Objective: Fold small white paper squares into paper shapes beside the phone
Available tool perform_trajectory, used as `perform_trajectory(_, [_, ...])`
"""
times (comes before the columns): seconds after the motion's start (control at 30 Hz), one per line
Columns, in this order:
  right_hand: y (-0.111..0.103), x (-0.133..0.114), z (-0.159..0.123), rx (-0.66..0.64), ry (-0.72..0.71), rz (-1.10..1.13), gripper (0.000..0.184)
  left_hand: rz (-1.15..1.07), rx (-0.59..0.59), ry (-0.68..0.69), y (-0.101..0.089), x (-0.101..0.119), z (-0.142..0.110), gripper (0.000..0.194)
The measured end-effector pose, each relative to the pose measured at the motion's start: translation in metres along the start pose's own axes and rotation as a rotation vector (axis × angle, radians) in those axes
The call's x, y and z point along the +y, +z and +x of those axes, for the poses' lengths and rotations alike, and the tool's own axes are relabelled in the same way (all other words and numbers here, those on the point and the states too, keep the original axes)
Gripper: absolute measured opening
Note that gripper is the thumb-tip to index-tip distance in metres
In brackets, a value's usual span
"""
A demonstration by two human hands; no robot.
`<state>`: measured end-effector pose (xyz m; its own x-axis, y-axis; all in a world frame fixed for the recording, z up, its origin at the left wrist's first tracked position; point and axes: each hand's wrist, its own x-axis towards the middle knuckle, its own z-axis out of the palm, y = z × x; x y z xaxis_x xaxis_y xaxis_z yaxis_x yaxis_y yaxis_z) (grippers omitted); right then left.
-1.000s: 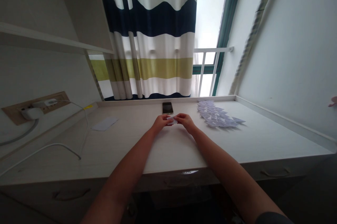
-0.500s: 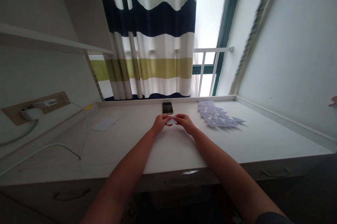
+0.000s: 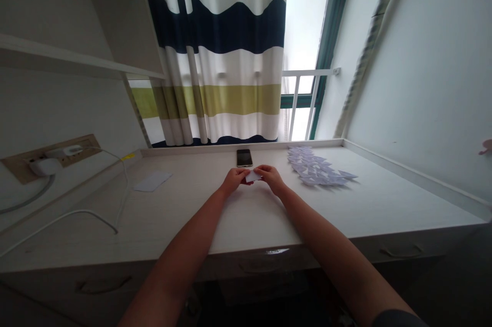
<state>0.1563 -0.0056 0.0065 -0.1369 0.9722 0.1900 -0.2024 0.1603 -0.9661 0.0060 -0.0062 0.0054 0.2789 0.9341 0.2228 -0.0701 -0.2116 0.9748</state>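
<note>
Held paper (image 3: 252, 176): 1 small white folded piece, above the middle of the desk (image 3: 246, 219), just on the near side of the phone (image 3: 244, 158).
Paper's long axis: roughly left to right, from hand to hand; fingers cover its ends, and it is too small to tell which way any tip points.
Left hand (image 3: 232, 180): thumb and fingers pinched on the paper's left end.
Right hand (image 3: 271, 177): thumb and fingertips pinched on its right end.
Paper pile (image 3: 313, 167): many pointed white folded pieces to the right of the hands, overlapping too much to count; 1 at the near right end points its tip rightward.
Flat paper (image 3: 152, 181): white, lying well to the left of the hands; 1 sheet or several, cannot tell.
Phone count: 1, lying with its dark screen up.
Plugs (image 3: 48, 167): 2, white, in 1 socket panel (image 3: 15, 167) on the left wall.
Curtain (image 3: 238, 65): 1, striped, beyond the desk.
</note>
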Motion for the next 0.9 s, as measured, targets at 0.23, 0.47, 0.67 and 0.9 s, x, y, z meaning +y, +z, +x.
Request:
perform_trajectory(0.23, [-0.0005, -0.0033, -0.0002, -0.009, 0.016, -0.034, 0.023, 0.02, 0.055, -0.007, -0.0009, 0.0004, 0.0011, 0.032])
perform_trajectory(0.47, [-0.0002, -0.0011, -0.0002, -0.036, -0.015, -0.115, 0.022, 0.124, 0.017, 0.028, -0.0032, -0.0021, 0.0013, 0.03])
perform_trajectory(0.67, [-0.0007, 0.0014, -0.0003, -0.037, 0.03, -0.13, 0.021, 0.221, 0.042, 0.083, -0.004, -0.0033, 0.0027, 0.027])
perform_trajectory(0.9, [0.0001, -0.001, -0.0018, 0.005, 0.0, -0.118, 0.012, 0.235, 0.002, 0.072, -0.0005, -0.0044, 0.0035, 0.029])
